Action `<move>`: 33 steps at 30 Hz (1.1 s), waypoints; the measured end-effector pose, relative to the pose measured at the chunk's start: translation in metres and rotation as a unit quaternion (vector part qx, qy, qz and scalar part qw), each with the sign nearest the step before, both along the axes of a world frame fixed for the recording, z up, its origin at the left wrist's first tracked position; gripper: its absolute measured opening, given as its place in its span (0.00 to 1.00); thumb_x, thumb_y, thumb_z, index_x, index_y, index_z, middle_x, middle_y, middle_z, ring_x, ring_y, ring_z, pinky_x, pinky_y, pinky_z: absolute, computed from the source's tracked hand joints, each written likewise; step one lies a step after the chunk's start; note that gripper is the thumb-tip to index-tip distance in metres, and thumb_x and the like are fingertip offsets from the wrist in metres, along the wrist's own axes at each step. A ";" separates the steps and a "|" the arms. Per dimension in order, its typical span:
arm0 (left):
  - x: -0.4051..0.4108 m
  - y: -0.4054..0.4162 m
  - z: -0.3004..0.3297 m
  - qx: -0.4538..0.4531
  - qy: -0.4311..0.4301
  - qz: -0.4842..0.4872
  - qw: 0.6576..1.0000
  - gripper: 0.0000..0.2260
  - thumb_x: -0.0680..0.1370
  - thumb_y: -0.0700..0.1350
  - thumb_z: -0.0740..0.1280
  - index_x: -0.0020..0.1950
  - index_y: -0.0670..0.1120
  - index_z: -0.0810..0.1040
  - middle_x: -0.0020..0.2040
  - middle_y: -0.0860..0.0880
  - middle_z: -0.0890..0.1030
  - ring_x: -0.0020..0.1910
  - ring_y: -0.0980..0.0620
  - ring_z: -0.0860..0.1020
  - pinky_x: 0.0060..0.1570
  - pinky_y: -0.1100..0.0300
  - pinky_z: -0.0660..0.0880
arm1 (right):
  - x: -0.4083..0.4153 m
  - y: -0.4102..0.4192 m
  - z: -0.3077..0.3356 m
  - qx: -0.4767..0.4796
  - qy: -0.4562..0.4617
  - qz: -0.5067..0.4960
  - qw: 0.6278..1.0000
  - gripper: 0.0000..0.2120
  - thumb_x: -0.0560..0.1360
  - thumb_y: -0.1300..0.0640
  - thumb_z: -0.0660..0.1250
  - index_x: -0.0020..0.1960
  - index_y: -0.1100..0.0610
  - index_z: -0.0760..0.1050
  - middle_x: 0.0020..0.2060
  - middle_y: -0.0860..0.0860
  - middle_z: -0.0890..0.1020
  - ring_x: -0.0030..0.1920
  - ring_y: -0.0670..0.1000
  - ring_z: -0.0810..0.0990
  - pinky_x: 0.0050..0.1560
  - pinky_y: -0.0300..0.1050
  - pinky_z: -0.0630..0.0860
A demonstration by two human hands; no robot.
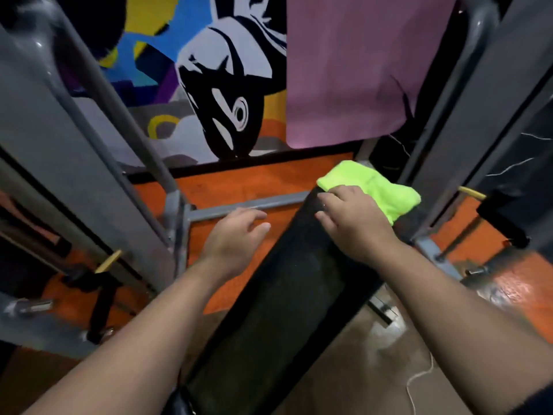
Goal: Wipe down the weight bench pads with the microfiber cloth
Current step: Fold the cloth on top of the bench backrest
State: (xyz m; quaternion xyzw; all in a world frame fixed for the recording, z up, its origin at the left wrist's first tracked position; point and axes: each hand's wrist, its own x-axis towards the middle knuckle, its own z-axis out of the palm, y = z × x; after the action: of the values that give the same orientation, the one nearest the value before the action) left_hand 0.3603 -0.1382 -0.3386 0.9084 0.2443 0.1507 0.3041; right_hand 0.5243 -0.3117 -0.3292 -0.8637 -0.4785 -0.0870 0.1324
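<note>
Head cam: right hand (353,223) presses the neon-green microfiber cloth (374,187) on the long black padded bench (287,295)'s far end; left hand (236,235) hovers open beside it. Mid-wipe, next probably a pull back along the pad.

cloth (374,187) on pad (284,295) far end

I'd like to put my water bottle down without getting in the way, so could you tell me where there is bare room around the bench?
The black bench pad is bare from the right hand back toward the camera. The orange floor between the crossbar and the mural wall is open. The pad's far end is crowded: the green cloth lies under that hand, and the left hand hovers beside it.
</note>
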 end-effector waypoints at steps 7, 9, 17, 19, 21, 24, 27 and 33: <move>0.078 -0.024 -0.045 -0.066 0.082 -0.025 0.994 0.20 0.81 0.49 0.64 0.74 0.49 0.71 0.74 0.53 0.67 0.73 0.54 0.65 0.68 0.65 0.57 | 0.082 -0.012 -0.042 -0.058 -0.011 -0.093 0.994 0.18 0.80 0.50 0.61 0.65 0.60 0.71 0.60 0.60 0.75 0.60 0.63 0.71 0.59 0.58 0.71; 0.092 -0.022 -0.057 -0.069 0.101 -0.024 0.992 0.22 0.81 0.49 0.63 0.75 0.50 0.68 0.77 0.53 0.64 0.75 0.53 0.61 0.69 0.64 0.54 | 0.098 -0.010 -0.051 -0.079 -0.011 -0.116 0.990 0.20 0.80 0.50 0.61 0.67 0.59 0.68 0.61 0.59 0.74 0.60 0.63 0.71 0.58 0.58 0.71; 0.114 -0.026 -0.095 -0.105 0.153 -0.022 0.982 0.27 0.81 0.45 0.62 0.79 0.51 0.60 0.80 0.51 0.58 0.78 0.52 0.56 0.73 0.62 0.52 | 0.125 0.009 -0.067 -0.153 -0.025 -0.111 0.982 0.04 0.76 0.61 0.61 0.50 0.57 0.69 0.42 0.55 0.71 0.41 0.58 0.69 0.42 0.51 0.63; 0.114 -0.029 -0.101 -0.106 0.146 -0.014 0.983 0.28 0.81 0.46 0.63 0.80 0.52 0.57 0.80 0.52 0.56 0.78 0.53 0.55 0.75 0.60 0.52 | 0.129 0.011 -0.066 -0.132 0.001 -0.107 0.985 0.07 0.75 0.62 0.61 0.41 0.57 0.65 0.36 0.53 0.69 0.38 0.58 0.71 0.39 0.50 0.64; 0.113 -0.031 -0.105 -0.110 0.142 -0.013 0.984 0.29 0.81 0.46 0.63 0.80 0.52 0.56 0.80 0.54 0.55 0.78 0.54 0.53 0.76 0.58 0.53 | 0.134 0.011 -0.064 -0.103 0.025 -0.110 0.988 0.10 0.76 0.60 0.61 0.38 0.56 0.64 0.35 0.53 0.70 0.37 0.58 0.73 0.36 0.49 0.64; 0.112 -0.030 -0.108 -0.118 0.145 -0.013 0.982 0.30 0.81 0.46 0.64 0.80 0.54 0.55 0.80 0.55 0.54 0.78 0.55 0.52 0.76 0.58 0.52 | 0.130 0.008 -0.043 -0.002 0.070 -0.109 0.992 0.10 0.75 0.57 0.61 0.38 0.57 0.64 0.36 0.53 0.70 0.38 0.58 0.71 0.36 0.49 0.64; 0.111 -0.029 -0.109 -0.130 0.135 -0.010 0.982 0.30 0.80 0.44 0.65 0.79 0.53 0.58 0.79 0.55 0.56 0.78 0.54 0.53 0.75 0.60 0.51 | 0.094 -0.008 -0.020 0.053 -0.021 -0.037 0.998 0.10 0.70 0.56 0.62 0.35 0.54 0.62 0.33 0.53 0.68 0.33 0.57 0.66 0.35 0.49 0.60; 0.109 -0.027 -0.112 -0.154 0.120 -0.018 0.981 0.29 0.80 0.42 0.63 0.79 0.55 0.58 0.79 0.57 0.56 0.78 0.57 0.53 0.75 0.61 0.51 | 0.035 -0.041 -0.071 -0.117 -0.053 0.032 0.991 0.20 0.69 0.39 0.66 0.49 0.56 0.78 0.51 0.59 0.78 0.60 0.65 0.74 0.63 0.68 0.66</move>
State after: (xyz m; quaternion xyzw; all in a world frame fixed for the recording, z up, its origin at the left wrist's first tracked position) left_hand 0.4692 -0.1655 -0.4510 0.8664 0.2826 -0.0044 0.4116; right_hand 0.5592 -0.3530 -0.4002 -0.8514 -0.5196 -0.0717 0.0071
